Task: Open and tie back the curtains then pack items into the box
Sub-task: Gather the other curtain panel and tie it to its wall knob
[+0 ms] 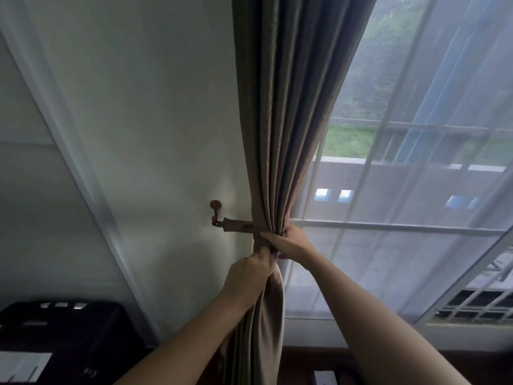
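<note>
Brown curtain (280, 134) hangs gathered into tight folds at the window's left edge, against the pale wall (155, 120). At its narrowest point a matching fabric tieback (238, 225) runs from a small brown wall hook (215, 209) to wrap the bunched cloth. Left hand (247, 276) sits just below the band, grip closed around the bundled curtain, fingers curled into the folds. Right hand (288, 241) is just above and to the right, grip clamped on the curtain and band where they meet, thumb lying across the front. The two hands are nearly touching. Below the hands the curtain falls loose and wider. To the right, a sheer white curtain (416, 218) covers the window (399, 225); grass and a railing show through it, blurred. Lower left, a dark object (63, 337) with pale buttons on top, contents or type cannot be told. At the bottom edge, a small pale item (324, 377), only partly in frame, unidentifiable.
</note>
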The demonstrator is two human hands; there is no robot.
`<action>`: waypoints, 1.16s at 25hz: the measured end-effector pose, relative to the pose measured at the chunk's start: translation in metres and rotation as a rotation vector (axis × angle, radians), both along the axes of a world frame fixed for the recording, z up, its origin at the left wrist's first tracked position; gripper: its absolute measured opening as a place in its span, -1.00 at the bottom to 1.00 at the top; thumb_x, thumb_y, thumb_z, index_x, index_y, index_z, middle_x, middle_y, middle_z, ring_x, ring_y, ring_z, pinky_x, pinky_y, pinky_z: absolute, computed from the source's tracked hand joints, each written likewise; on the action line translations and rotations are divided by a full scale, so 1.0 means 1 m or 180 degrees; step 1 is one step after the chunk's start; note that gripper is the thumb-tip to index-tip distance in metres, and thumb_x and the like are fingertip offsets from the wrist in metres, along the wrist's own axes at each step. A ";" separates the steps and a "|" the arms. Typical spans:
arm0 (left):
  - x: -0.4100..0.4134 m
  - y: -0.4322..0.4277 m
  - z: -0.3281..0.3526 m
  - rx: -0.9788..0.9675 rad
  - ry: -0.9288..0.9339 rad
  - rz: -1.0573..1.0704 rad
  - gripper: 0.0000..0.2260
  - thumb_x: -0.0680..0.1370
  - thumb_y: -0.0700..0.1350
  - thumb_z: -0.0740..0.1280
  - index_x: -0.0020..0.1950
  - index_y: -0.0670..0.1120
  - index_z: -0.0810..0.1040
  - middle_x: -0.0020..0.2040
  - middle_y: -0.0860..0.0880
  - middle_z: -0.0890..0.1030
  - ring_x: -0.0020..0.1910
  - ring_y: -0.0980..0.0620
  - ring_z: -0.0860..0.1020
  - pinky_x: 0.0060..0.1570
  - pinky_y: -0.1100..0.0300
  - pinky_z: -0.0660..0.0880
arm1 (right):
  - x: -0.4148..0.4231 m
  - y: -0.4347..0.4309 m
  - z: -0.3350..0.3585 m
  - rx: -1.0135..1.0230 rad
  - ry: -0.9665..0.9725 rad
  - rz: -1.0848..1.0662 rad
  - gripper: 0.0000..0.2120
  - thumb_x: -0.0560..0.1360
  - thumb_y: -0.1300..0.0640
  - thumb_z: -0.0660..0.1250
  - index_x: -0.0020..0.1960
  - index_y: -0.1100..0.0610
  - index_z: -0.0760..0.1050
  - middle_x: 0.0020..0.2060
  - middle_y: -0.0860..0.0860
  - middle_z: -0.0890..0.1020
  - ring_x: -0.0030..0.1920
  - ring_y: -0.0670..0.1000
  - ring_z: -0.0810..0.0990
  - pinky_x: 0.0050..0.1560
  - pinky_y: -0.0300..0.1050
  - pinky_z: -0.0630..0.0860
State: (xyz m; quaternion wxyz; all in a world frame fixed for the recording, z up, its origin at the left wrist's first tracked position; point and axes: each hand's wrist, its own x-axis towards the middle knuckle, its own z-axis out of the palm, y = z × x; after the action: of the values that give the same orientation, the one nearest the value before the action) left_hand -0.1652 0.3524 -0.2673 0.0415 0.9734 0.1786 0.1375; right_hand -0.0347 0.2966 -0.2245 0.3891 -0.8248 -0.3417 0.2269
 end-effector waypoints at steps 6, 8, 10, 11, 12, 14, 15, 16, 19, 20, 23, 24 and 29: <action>-0.012 0.031 0.033 0.0271 0.0304 -0.0031 -0.76 0.61 -0.06 0.11 0.16 -0.10 0.50 0.01 -0.11 0.60 -0.01 -0.12 0.58 -0.09 0.11 0.42 | -0.001 0.000 -0.004 0.0009 0.0131 0.0019 -0.62 0.44 -0.16 0.32 0.13 0.06 0.53 0.03 0.09 0.61 0.05 0.09 0.59 0.09 0.09 0.58; -0.015 0.023 0.035 0.0291 0.0219 0.0034 -0.77 0.62 -0.07 0.09 0.22 -0.08 0.42 -0.01 -0.10 0.61 -0.04 -0.13 0.60 -0.14 0.11 0.42 | -0.002 -0.001 -0.006 0.0039 0.0196 0.0032 -0.62 0.45 -0.15 0.31 0.15 0.05 0.52 0.06 0.10 0.61 0.07 0.10 0.58 0.11 0.11 0.57; -0.018 0.029 0.039 -0.0394 0.0507 -0.0081 -0.77 0.62 -0.02 0.12 0.21 -0.08 0.41 -0.09 -0.11 0.59 -0.13 -0.11 0.60 -0.18 0.14 0.44 | -0.001 -0.003 -0.007 0.0012 0.0208 0.0075 -0.62 0.46 -0.15 0.30 0.17 0.06 0.52 0.09 0.09 0.61 0.09 0.09 0.58 0.13 0.11 0.56; -0.021 0.040 0.041 -0.0924 0.0701 -0.0196 -0.78 0.61 0.00 0.15 0.17 -0.07 0.45 -0.13 -0.08 0.57 -0.17 -0.06 0.59 -0.21 0.18 0.45 | 0.000 -0.004 -0.006 -0.0018 0.0200 0.0107 -0.62 0.47 -0.14 0.29 0.18 0.06 0.52 0.09 0.09 0.61 0.09 0.09 0.58 0.14 0.10 0.56; -0.023 0.053 0.047 -0.1229 0.0847 -0.0319 -0.78 0.60 0.00 0.17 0.14 -0.08 0.49 -0.14 -0.07 0.58 -0.17 -0.04 0.59 -0.20 0.19 0.46 | 0.001 -0.005 -0.006 -0.0041 0.0186 0.0129 -0.63 0.48 -0.14 0.29 0.17 0.06 0.53 0.08 0.08 0.62 0.08 0.09 0.58 0.14 0.10 0.55; -0.029 0.078 0.061 -0.1054 0.1036 -0.0472 -0.80 0.59 -0.06 0.20 0.09 -0.09 0.55 -0.08 -0.11 0.62 -0.10 -0.04 0.60 -0.13 0.19 0.44 | 0.002 -0.004 -0.006 -0.0056 0.0116 0.0167 -0.63 0.49 -0.13 0.28 0.17 0.07 0.53 0.07 0.08 0.62 0.07 0.09 0.59 0.14 0.09 0.55; -0.030 0.088 0.066 -0.0818 0.1040 -0.0483 -0.81 0.59 -0.07 0.20 0.09 -0.09 0.56 -0.04 -0.10 0.63 -0.07 -0.03 0.59 -0.12 0.19 0.42 | 0.001 -0.004 -0.006 -0.0055 0.0066 0.0175 -0.64 0.49 -0.12 0.27 0.17 0.08 0.54 0.06 0.09 0.62 0.06 0.09 0.59 0.14 0.09 0.55; -0.031 0.093 0.070 -0.0567 0.0984 -0.0480 -0.81 0.60 -0.06 0.19 0.10 -0.07 0.55 -0.03 -0.07 0.61 -0.08 -0.03 0.57 -0.12 0.17 0.41 | 0.000 -0.003 -0.007 -0.0048 0.0008 0.0170 -0.64 0.50 -0.12 0.27 0.16 0.10 0.54 0.05 0.09 0.63 0.05 0.10 0.59 0.13 0.09 0.55; -0.028 0.097 0.068 0.0157 0.0594 -0.0561 -0.80 0.62 -0.01 0.13 0.09 -0.02 0.50 -0.10 0.00 0.56 -0.17 -0.01 0.56 -0.18 0.13 0.44 | -0.001 -0.002 -0.009 0.0021 -0.0058 0.0104 -0.65 0.51 -0.10 0.27 0.14 0.11 0.55 0.02 0.10 0.63 0.02 0.11 0.59 0.11 0.09 0.55; -0.028 0.100 0.065 0.0182 0.0585 -0.0595 -0.79 0.61 0.02 0.14 0.06 -0.03 0.51 -0.12 0.01 0.57 -0.19 0.01 0.56 -0.21 0.14 0.44 | 0.000 -0.003 -0.010 0.0049 -0.0027 0.0086 -0.65 0.51 -0.10 0.27 0.16 0.10 0.54 0.03 0.09 0.63 0.03 0.10 0.59 0.12 0.09 0.55; -0.032 0.127 0.057 -0.0711 0.0955 -0.0622 -0.75 0.53 0.09 0.30 -0.06 -0.09 0.57 -0.26 0.02 0.54 -0.33 0.15 0.47 -0.28 0.24 0.36 | 0.003 -0.005 -0.009 0.0040 -0.0022 0.0161 -0.65 0.52 -0.08 0.27 0.20 0.10 0.53 0.06 0.07 0.61 0.07 0.08 0.58 0.13 0.08 0.55; -0.034 0.135 0.055 -0.0968 0.1083 -0.0692 -0.77 0.51 0.07 0.33 -0.07 -0.09 0.59 -0.27 0.02 0.54 -0.33 0.18 0.46 -0.28 0.25 0.35 | 0.005 -0.005 -0.010 0.0039 -0.0033 0.0168 -0.65 0.52 -0.08 0.27 0.19 0.10 0.54 0.06 0.07 0.61 0.06 0.08 0.58 0.13 0.07 0.55; -0.033 0.161 0.043 -0.1675 0.1153 -0.0567 -0.95 0.57 -0.07 0.27 -0.02 -0.02 0.50 -0.17 0.00 0.59 -0.30 0.15 0.57 -0.28 0.30 0.48 | 0.009 -0.001 -0.012 0.0071 -0.0070 0.0045 -0.65 0.51 -0.09 0.29 0.17 0.11 0.54 0.04 0.09 0.63 0.05 0.10 0.59 0.12 0.08 0.55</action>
State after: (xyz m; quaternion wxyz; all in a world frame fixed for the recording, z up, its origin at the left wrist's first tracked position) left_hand -0.1983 0.5130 -0.2241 0.2710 0.9497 0.1266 -0.0928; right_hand -0.0253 0.2953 -0.2369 0.3929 -0.8204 -0.3544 0.2168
